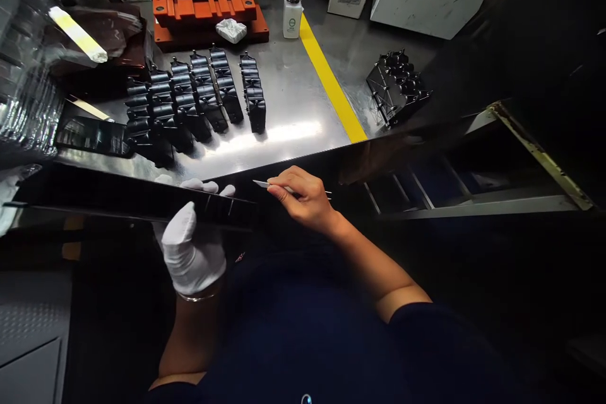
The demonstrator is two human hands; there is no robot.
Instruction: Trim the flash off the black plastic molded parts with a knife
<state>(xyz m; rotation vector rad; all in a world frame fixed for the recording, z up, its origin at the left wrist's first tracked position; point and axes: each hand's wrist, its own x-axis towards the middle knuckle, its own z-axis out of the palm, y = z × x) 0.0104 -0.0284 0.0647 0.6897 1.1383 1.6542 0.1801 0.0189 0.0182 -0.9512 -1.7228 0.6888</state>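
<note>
My left hand (pixel 192 246), in a white glove, is closed around a long, glossy black panel (pixel 118 199) that stretches from the far left across the front of the bench. My bare right hand (pixel 305 197) pinches a slim metal blade (pixel 261 184) whose tip points left at the panel's edge. Both hands are close together just in front of the steel bench (pixel 284 107).
Several rows of small black moulded parts (pixel 189 98) lie on the bench's left half. An orange fixture block (pixel 206 9) with a crumpled white cloth, a white dispenser bottle (pixel 292 14), a yellow floor-tape stripe (pixel 331 85), a black moulded piece (pixel 395 85) and white boxes stand behind.
</note>
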